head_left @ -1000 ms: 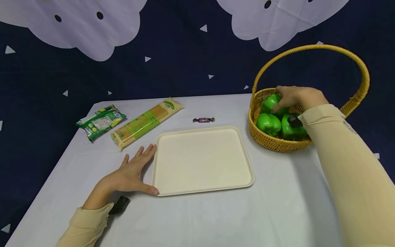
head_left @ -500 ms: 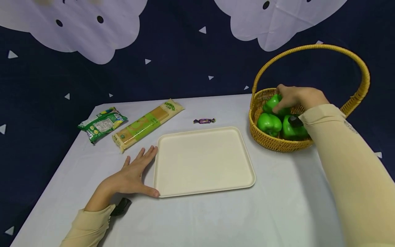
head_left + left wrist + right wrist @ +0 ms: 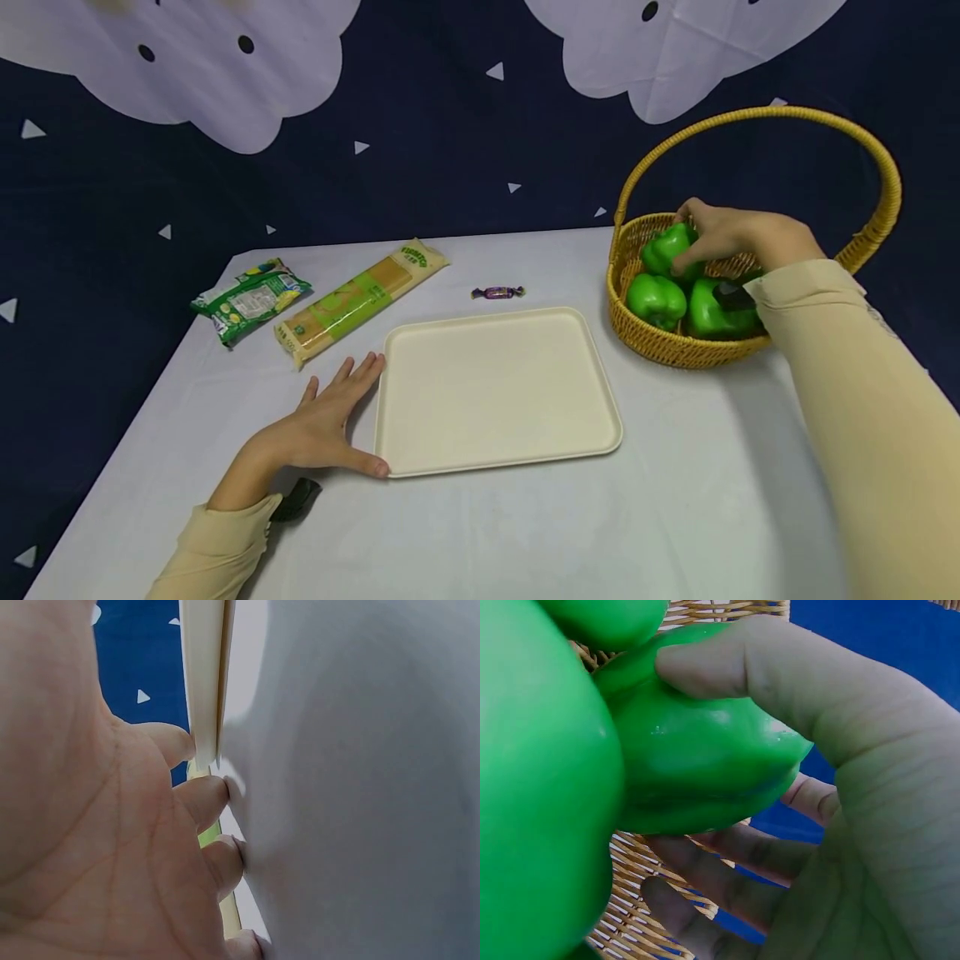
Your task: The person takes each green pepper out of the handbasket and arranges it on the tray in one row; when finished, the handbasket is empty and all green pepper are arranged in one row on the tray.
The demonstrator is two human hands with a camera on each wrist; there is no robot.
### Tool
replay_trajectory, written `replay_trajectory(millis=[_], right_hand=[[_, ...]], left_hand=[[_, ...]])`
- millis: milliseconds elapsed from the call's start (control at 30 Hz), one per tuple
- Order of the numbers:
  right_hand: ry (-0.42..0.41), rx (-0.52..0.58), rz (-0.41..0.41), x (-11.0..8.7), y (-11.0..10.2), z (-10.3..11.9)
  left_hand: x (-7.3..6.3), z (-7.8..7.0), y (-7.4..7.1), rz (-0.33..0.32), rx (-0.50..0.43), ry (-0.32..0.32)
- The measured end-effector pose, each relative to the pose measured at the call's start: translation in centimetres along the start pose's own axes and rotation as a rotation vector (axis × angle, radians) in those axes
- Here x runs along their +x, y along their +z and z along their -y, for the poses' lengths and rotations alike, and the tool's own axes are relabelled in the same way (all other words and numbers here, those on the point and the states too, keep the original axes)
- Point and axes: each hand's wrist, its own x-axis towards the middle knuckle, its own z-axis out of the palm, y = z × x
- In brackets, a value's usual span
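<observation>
My right hand [image 3: 731, 235] reaches into a wicker basket [image 3: 675, 354] at the back right and grips a green bell pepper [image 3: 667, 248]. In the right wrist view the thumb lies along one side of that bell pepper [image 3: 697, 757] and the fingers curl under the other. Two more green peppers sit in the basket, one at the front left [image 3: 655, 300] and one partly behind my wrist [image 3: 712, 317]. My left hand [image 3: 318, 425] is spread on the table, with its thumb and index fingertip at the left edge of a cream tray [image 3: 498, 392].
Left of the tray's far corner lies a long pack of noodles [image 3: 360, 302], with a green snack bag [image 3: 251, 302] beyond it. A purple wrapped candy [image 3: 498, 292] lies behind the tray. The basket's tall handle [image 3: 757, 114] arches over the right hand.
My right hand has shifted slightly up and to the right, and the gripped bell pepper has tilted and risen a little with it. The left hand stays at the tray's edge.
</observation>
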Motion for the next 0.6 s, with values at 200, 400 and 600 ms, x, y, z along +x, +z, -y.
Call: replay_trajectory(millis=[200, 400, 600], right_hand=[[-0.013, 0.007, -0.018, -0.5, -0.1, -0.3], [-0.011, -0.021, -0.045, -1.2, -0.1, -0.4], [-0.021, -0.043, -0.079, -1.9, 0.0, -0.4]], left_hand=[[-0.1, 0.0, -0.1, 0.000, -0.003, 0.001], [-0.1, 0.1, -0.1, 0.001, -0.002, 0.005], [-0.1, 0.2, -0.1, -0.001, 0.005, 0.004]])
